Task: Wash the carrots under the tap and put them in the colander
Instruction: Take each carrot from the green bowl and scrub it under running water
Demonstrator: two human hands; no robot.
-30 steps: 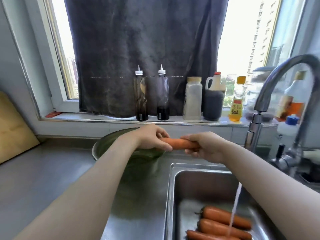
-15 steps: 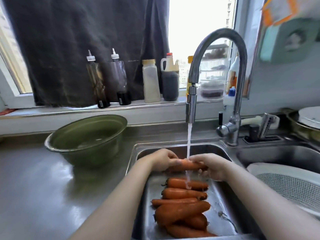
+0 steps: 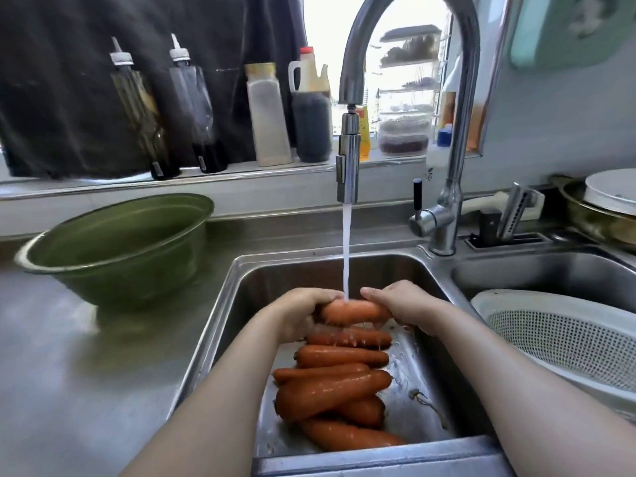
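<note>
Both hands hold one carrot level over the left sink basin. The left hand is closed around the left end of it, and the right hand is closed around the right end, so only the middle part of the carrot shows between them. The thumbs lie on top and almost meet above it.

The water stream falls straight from the tap and hits the top of the held carrot, just between the two thumbs. Drops run off below the grip.

Directly under the held carrot, on the bottom of the basin, lies a pile of other carrots, all wet, most lying across the basin like the held one. They reach from just below the hands toward the near wall of the sink.

To the right of the right hand, in the second basin, sits the white colander; the part of its mesh that is visible holds nothing. To the left of the left hand, well apart on the steel counter, stands a green bowl. Behind the grip, on the windowsill, a row of bottles stands before a dark curtain
</note>
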